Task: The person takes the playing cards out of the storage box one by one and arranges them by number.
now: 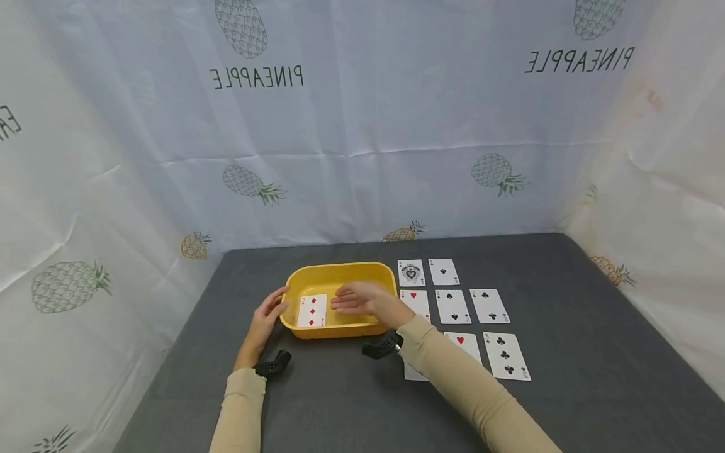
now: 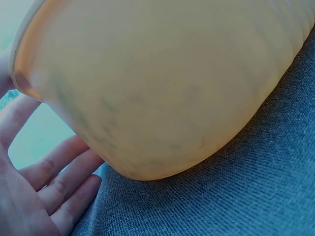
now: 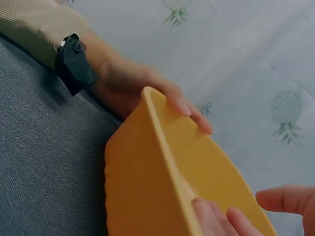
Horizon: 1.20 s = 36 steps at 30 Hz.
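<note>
A yellow plastic tub (image 1: 334,334) sits on the dark grey table. At its left end, my left hand (image 1: 269,314) holds the rim; in the left wrist view the fingers (image 2: 71,179) stretch along the outside of the wall. A three of diamonds card (image 1: 312,310) lies face up in the left part of the tub. My right hand (image 1: 368,300) is over the tub's inside, right of that card, fingers extended and thumb apart. In the right wrist view its fingertips (image 3: 209,216) reach below the rim, partly hidden by the near wall.
Right of the tub, face-up cards lie in rows: ace of spades (image 1: 411,273), ace of clubs (image 1: 443,272), two of spades (image 1: 452,307), two of clubs (image 1: 489,306) and three of clubs (image 1: 506,356) among them. My right forearm covers parts of several. A pineapple-print curtain (image 1: 362,126) hangs behind.
</note>
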Motion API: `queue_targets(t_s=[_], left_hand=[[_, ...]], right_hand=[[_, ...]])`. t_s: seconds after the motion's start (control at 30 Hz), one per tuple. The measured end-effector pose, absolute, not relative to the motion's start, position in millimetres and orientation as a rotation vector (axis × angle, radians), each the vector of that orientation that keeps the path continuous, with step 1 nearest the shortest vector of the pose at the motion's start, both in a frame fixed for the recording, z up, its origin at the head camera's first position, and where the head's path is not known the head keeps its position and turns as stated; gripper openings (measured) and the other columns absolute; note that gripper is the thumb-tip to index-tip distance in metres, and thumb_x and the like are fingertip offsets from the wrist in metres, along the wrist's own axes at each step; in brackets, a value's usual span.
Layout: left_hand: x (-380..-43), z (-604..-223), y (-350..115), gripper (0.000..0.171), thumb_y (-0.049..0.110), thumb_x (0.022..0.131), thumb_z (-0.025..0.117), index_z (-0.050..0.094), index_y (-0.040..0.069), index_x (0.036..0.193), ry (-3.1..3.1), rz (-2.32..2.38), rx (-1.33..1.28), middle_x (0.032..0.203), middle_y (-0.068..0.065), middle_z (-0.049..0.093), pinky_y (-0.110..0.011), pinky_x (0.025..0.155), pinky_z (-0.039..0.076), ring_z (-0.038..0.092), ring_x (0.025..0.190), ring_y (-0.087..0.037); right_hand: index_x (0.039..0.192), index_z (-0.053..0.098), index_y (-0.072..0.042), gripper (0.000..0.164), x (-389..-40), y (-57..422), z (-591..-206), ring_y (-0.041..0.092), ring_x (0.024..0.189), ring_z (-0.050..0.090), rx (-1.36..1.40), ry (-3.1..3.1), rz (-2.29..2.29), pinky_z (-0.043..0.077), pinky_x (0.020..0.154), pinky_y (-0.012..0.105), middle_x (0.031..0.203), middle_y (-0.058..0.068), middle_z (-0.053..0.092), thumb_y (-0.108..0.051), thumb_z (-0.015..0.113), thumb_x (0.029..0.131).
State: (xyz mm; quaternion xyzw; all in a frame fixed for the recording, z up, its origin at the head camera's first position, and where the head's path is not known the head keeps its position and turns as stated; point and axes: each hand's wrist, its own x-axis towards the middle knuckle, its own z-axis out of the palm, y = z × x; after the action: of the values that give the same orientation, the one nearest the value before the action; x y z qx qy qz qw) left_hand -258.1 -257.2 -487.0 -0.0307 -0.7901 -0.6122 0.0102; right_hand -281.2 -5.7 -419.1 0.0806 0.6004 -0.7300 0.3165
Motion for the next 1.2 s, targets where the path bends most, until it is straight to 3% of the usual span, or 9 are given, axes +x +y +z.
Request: queue_targets(t_s=[0.2,0.57,1.2], left_hand=[[-253,-477,-254,0.047,0.024,0.1,0.052,0.044,0.009,0.144,-2.492,-1.925,-0.078,0.143,-0.02,0.048,-0.002,0.089,0.036,0.05,0.107,0.011],[-267,-494,-259,0.047,0.029,0.1,0.052,0.044,0.015,0.144,-2.497,-1.919,-0.072,0.145,-0.016,0.049,-0.001,0.09,0.035,0.049,0.109,0.013],[-263,-493,-260,0.045,0.024,0.1,0.051,0.045,0.012,0.144,-2.471,-1.919,-0.086,0.142,-0.02,0.05,-0.002,0.09,0.035,0.05,0.103,0.014]], right_hand=[[0.136,0.047,0.008,0.042,-287,-18,-431,0.039,0.131,0.051,0.326,1.528,-1.91,0.043,0.109,0.042,0.14,0.028,0.051,-0.011,0.048,0.099],[0.137,0.044,0.009,0.044,-286,-26,-440,0.041,0.133,0.048,0.391,1.448,-1.966,0.042,0.11,0.046,0.141,0.03,0.048,-0.013,0.047,0.099],[0.136,0.042,0.012,0.044,-284,-40,-442,0.041,0.13,0.051,0.535,1.329,-2.057,0.043,0.108,0.048,0.139,0.031,0.048,-0.011,0.048,0.098]])
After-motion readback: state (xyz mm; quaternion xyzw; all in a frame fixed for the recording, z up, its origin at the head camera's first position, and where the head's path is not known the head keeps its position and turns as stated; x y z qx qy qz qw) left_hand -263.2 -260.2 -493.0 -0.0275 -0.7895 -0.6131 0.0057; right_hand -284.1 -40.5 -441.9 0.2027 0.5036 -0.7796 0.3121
